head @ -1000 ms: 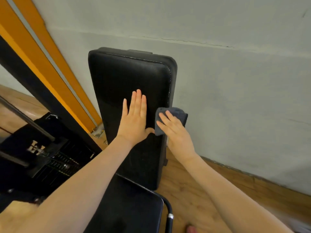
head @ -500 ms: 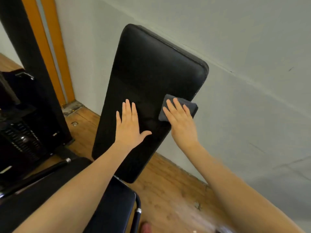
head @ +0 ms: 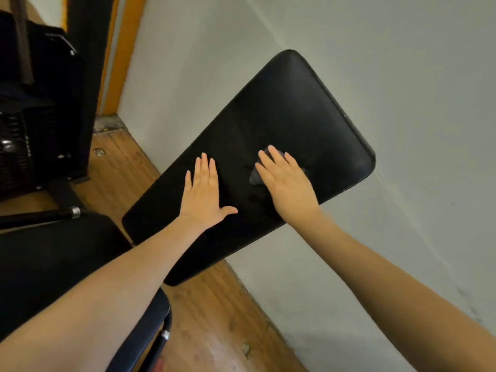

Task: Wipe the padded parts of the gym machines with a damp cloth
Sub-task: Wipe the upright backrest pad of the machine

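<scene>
No text, label, brand or number can be read anywhere in this view.

Black back pad (head: 281,124), grey cloth (head: 255,176), brown wooden floor (head: 214,318)

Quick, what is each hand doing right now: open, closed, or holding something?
Left hand: open, fingers straight, flat on the black pad.
Right hand: open, straight fingers pressing the grey cloth against the pad.
</scene>
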Tool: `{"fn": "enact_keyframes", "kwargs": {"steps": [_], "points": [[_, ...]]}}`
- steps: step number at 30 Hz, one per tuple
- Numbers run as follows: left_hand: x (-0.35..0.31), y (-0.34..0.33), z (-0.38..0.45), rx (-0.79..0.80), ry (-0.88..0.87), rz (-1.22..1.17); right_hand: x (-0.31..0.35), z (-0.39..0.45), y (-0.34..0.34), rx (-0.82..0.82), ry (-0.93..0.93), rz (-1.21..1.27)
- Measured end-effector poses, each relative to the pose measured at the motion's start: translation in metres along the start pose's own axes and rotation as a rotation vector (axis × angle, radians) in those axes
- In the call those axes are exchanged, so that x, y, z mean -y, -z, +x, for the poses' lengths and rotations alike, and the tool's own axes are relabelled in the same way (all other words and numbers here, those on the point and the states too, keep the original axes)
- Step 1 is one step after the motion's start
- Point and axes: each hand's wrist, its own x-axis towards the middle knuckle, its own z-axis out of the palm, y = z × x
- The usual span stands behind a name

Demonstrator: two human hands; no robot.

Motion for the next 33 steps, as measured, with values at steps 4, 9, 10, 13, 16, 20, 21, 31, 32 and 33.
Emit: {"fn": "enact_keyframes", "kwargs": {"steps": [4,9,10,13,16,20,21,31,32,33], "points": [[0.003,-0.008,0.006,0.016,-0.019,-0.019,0.001,-0.048,-0.024,0.139,0.133,-0.095],[0.006,-0.012,0.010,0.024,-0.026,-0.067,0.002,-0.012,0.003,-0.064,0.217,0.043],[0.008,-0.012,0.011,0.028,-0.029,-0.072,0.003,0.008,0.015,-0.122,0.241,0.047],[0.010,-0.012,0.010,0.035,-0.034,-0.089,0.007,0.069,0.047,-0.173,0.265,-0.044],[0.010,-0.013,0.010,0.046,-0.033,-0.090,0.008,0.112,0.049,-0.026,0.214,-0.126],[0.012,-0.014,0.012,0.051,-0.041,-0.102,0.013,0.095,0.028,0.029,0.142,-0.170],[0.012,-0.014,0.011,0.058,-0.044,-0.110,0.016,0.077,0.020,0.052,0.140,-0.170],[0.011,-0.012,0.011,0.055,-0.027,-0.087,0.028,-0.060,-0.033,0.133,0.105,0.068],[0.010,-0.012,0.010,0.051,-0.026,-0.086,0.027,-0.051,-0.025,0.089,0.119,0.086],[0.011,-0.011,0.009,0.049,-0.026,-0.089,0.025,-0.040,-0.016,0.035,0.141,0.096]]}}
